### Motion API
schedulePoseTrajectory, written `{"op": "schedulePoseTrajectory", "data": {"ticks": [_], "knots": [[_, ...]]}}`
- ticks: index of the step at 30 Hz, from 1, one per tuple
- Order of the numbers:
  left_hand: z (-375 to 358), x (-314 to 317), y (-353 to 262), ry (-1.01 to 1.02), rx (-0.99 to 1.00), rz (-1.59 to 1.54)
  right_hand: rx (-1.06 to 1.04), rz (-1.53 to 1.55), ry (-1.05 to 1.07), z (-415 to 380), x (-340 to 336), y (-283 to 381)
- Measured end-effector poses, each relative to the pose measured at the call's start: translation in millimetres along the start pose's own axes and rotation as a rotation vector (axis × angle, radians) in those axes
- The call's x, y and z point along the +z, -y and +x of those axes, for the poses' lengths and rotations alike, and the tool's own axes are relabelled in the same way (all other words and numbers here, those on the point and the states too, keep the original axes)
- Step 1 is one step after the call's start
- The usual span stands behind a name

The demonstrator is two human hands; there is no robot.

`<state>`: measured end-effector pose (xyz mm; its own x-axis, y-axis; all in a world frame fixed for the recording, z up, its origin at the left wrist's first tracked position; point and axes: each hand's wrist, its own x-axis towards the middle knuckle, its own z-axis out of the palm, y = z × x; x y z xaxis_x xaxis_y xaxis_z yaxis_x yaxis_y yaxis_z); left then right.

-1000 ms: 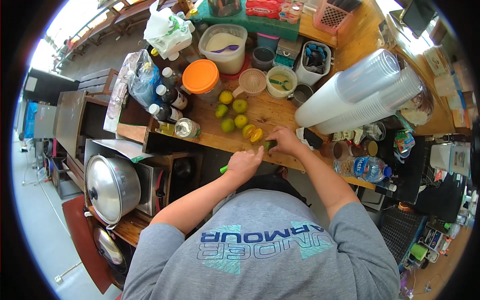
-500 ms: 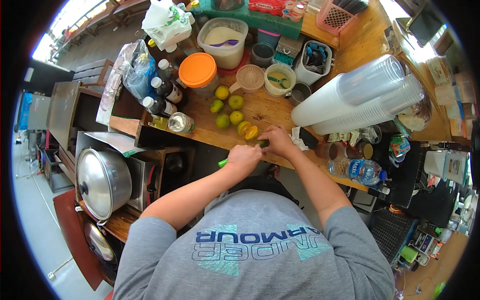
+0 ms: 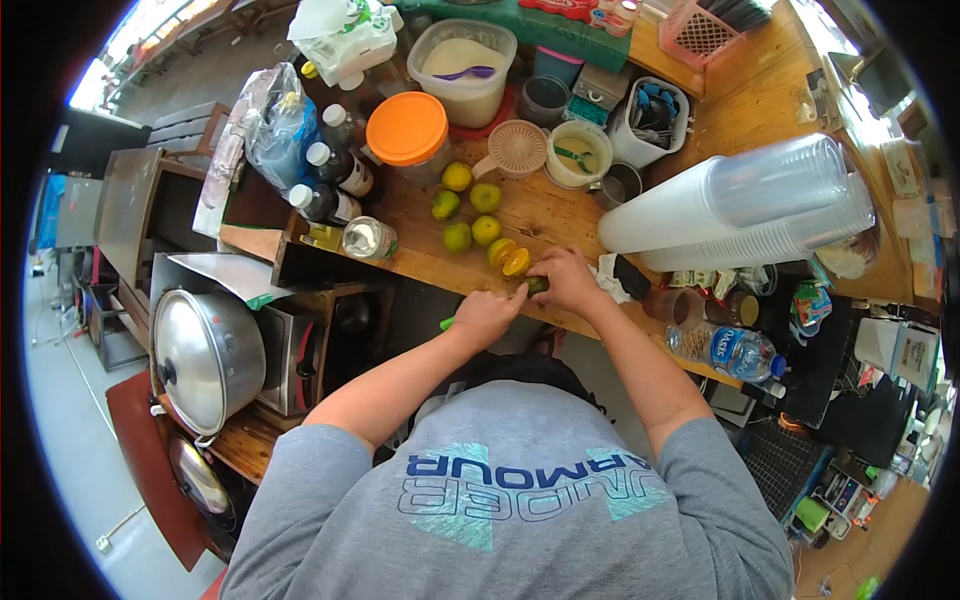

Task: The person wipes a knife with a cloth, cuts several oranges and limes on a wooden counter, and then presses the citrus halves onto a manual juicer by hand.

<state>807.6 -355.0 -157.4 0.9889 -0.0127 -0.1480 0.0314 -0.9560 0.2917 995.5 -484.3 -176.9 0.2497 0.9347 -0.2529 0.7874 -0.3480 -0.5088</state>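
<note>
My left hand (image 3: 486,316) is closed around a green-handled knife (image 3: 447,324), whose handle end sticks out behind the fist; the blade is mostly hidden. Just right of it, my right hand (image 3: 566,281) grips a green citrus fruit (image 3: 538,285) at the front edge of the wooden counter (image 3: 445,279). The left index finger points toward that fruit. Beside the hands lie two orange cut halves (image 3: 515,262). Several whole green-yellow citrus fruits (image 3: 486,197) sit behind them.
A citrus juicer (image 3: 517,148), an orange-lidded tub (image 3: 407,130) and a container with a green spoon (image 3: 579,154) stand behind the fruit. Stacked plastic cups (image 3: 735,195) lie to the right. Dark bottles (image 3: 325,203) and a glass jar (image 3: 369,239) are at left.
The camera view has shifted, moving the counter items slightly right in the frame. Both hands stay together at the fruit, with the left index finger now extended more.
</note>
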Motion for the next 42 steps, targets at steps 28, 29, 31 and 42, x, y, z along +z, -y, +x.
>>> {"op": "schedulePoseTrajectory", "data": {"ticks": [28, 29, 31, 42], "knots": [[-12, 34, 9, -0.13, 0.005, 0.049, 0.657, 0.185, -0.448, -60, 26, 37], [-18, 32, 8, -0.123, -0.029, 0.051, 0.672, 0.19, -0.443, -63, 21, 42], [-24, 30, 6, -0.114, -0.057, 0.056, 0.681, 0.186, -0.46, -65, 34, 32], [-21, 37, 3, -0.129, -0.017, 0.108, 0.754, 0.32, -0.398, -52, 20, 26]]}}
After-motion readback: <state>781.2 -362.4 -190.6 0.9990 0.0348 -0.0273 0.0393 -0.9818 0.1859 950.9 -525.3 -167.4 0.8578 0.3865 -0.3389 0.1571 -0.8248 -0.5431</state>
